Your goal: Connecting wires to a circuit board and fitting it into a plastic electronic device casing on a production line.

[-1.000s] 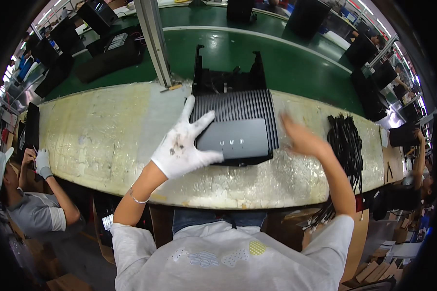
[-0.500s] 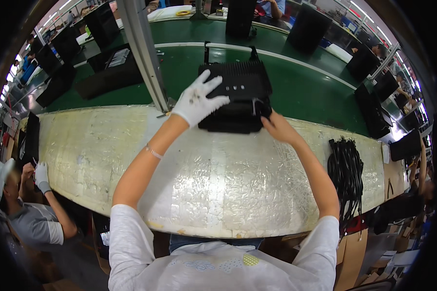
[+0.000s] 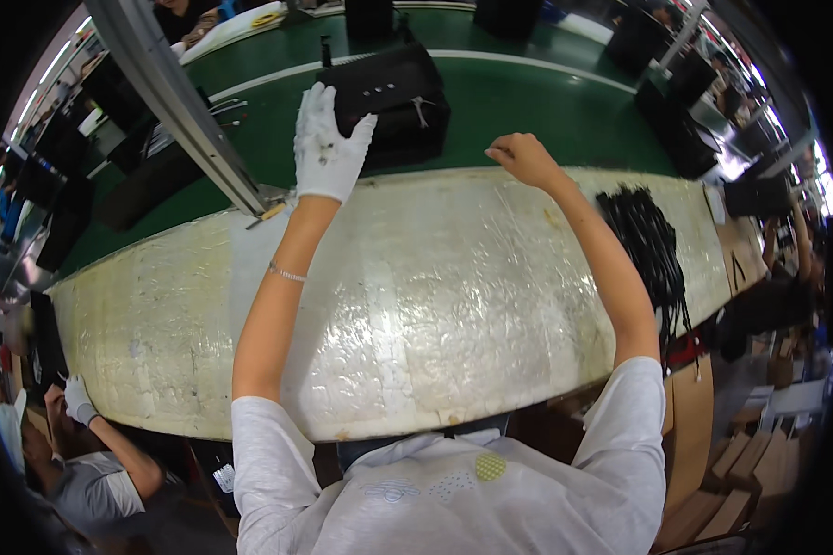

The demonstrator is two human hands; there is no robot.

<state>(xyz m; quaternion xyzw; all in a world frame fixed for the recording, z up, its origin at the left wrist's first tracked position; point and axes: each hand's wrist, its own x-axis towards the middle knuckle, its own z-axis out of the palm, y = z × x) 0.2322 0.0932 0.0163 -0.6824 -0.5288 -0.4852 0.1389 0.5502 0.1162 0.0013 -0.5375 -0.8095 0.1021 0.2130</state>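
Note:
A black ribbed equipment case (image 3: 393,85) rests on the green belt straight ahead, with three small light marks on its face. A thin, pale tie or wire (image 3: 423,111) shows at its right end. My left hand (image 3: 329,153), in a soiled white glove, is against the left edge of the case, fingers straight and thumb spread. Apart from the case on its right side, my bare right hand (image 3: 525,159) hovers above the belt's near edge. Its fingers are curled together and nothing shows in them.
A film-covered worktable (image 3: 416,277) lies before me. A bundle of black cables (image 3: 646,245) is on its right part. A metal post (image 3: 171,102) rises at the left beside the green belt (image 3: 528,102). Black cases stand along the belt. A co-worker (image 3: 102,453) sits at the left.
My right hand has let go of the right end of the case and drawn away. My left hand has slid to the left edge of the case. The whole view has shifted.

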